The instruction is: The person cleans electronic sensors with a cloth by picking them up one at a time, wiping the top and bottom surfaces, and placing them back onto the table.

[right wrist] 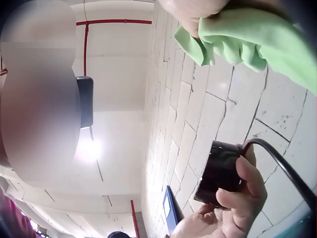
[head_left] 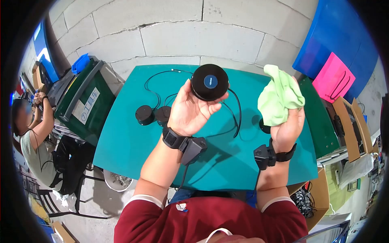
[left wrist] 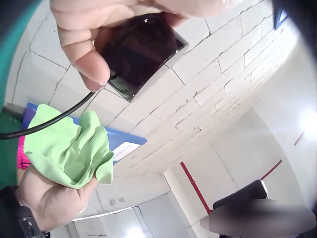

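My left hand [head_left: 189, 111] grips a black puck-shaped device [head_left: 200, 77] by its side, raised over the table with its flat round face and blue round label [head_left: 210, 82] turned up. A thick black cable [head_left: 239, 111] leaves the device's side and hangs down. In the left wrist view its glossy side wall [left wrist: 141, 54] shows between fingers and thumb. To the right, my right hand [head_left: 287, 129] holds a crumpled light green cloth [head_left: 279, 97], apart from the device. The cloth hides most of the right fingers.
Two similar black devices [head_left: 144, 115] stand on the green table [head_left: 121, 150] at left, with thin cables behind them. Another black round thing [head_left: 264, 124] is partly covered by the cloth. A green tool cart [head_left: 87, 97] and a seated person are at left; cardboard boxes [head_left: 356, 125] at right.
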